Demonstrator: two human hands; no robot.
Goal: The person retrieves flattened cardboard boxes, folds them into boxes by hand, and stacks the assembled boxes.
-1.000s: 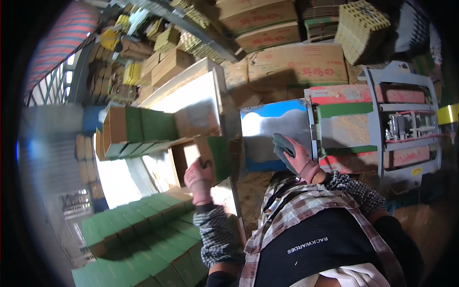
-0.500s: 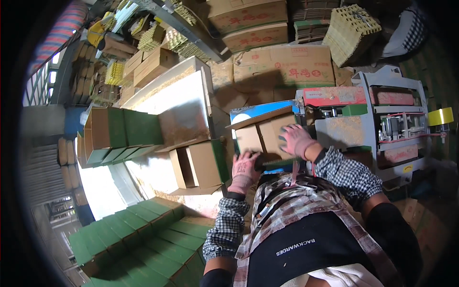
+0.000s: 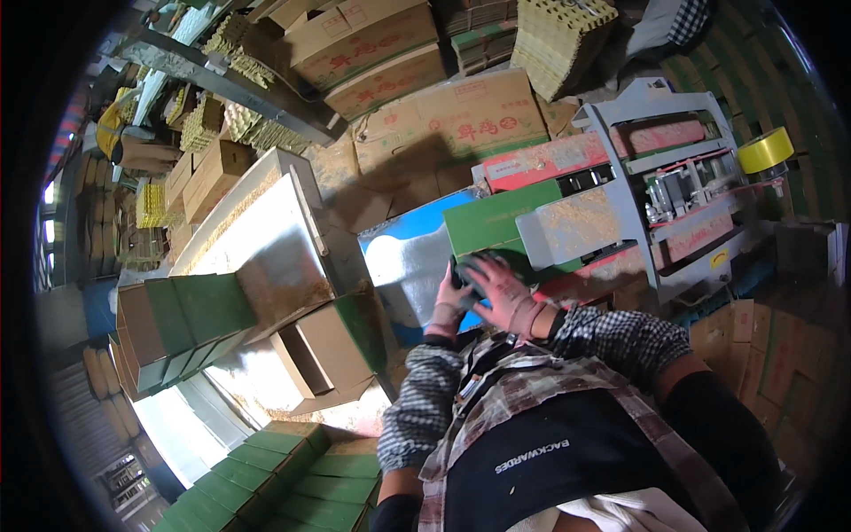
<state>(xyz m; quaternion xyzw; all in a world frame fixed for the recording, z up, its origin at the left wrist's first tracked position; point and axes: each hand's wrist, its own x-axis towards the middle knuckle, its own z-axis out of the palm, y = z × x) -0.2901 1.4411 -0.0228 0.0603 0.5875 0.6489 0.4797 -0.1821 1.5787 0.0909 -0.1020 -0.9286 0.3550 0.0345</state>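
Observation:
A green carton (image 3: pixel 496 217) lies with its flaps folded shut on a blue bed (image 3: pixel 399 235), its right end running into a taping machine (image 3: pixel 660 191). Both my hands, in pink gloves with dark-coated fingers, are close together at its near left corner. My left hand (image 3: pixel 448 301) has its fingers up by the carton's end, partly covered by the other hand. My right hand (image 3: pixel 507 294) reaches across with fingers stretched out, gripping nothing. Whether either palm presses on the carton is hard to make out.
An open brown carton (image 3: pixel 330 350) stands on the bright worktable to my left, beside a row of green cartons (image 3: pixel 186 319). More green cartons (image 3: pixel 292 461) are packed at the lower left. A yellow tape roll (image 3: pixel 764 152) sits at the machine's far right. Stacked egg trays (image 3: pixel 563 40) stand behind.
The carton's brown flaps have been closed, and it has moved right into the machine, now showing green. My right hand has come in beside my left. The whole view has swung round.

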